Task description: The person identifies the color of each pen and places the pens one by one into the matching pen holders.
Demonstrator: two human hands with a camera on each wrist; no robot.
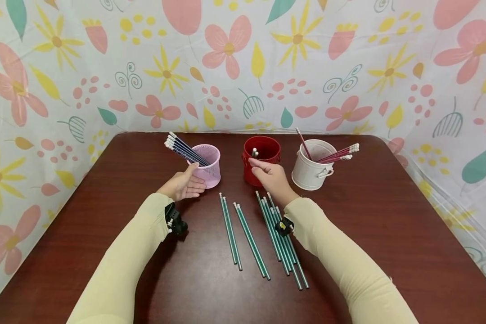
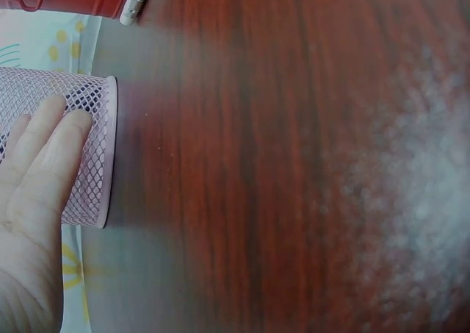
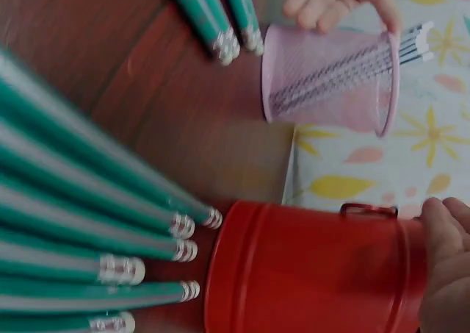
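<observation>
My left hand [image 1: 185,183] touches the pink mesh cup [image 1: 213,174], its fingers extended along the side and the thumb at the rim. Several dark blue pencils [image 1: 188,150] lean out of that cup, white eraser ends up. At the red bucket [image 1: 252,177], my right hand [image 1: 273,177] pinches pencils [image 1: 254,153] whose eraser ends show just above the fingertips; their lower parts are hidden. In the right wrist view, the fingers [image 3: 444,237] reach over the bucket's rim. Several green pencils [image 1: 281,240] lie fanned on the table, partly under my right wrist.
To the right stands a white bucket [image 1: 308,175] with several dark red pencils [image 1: 336,155] leaning out. Two pairs of green pencils [image 1: 229,231] lie in the middle of the dark wooden table [image 1: 194,279]. A floral cloth [image 1: 243,67] hangs behind the table.
</observation>
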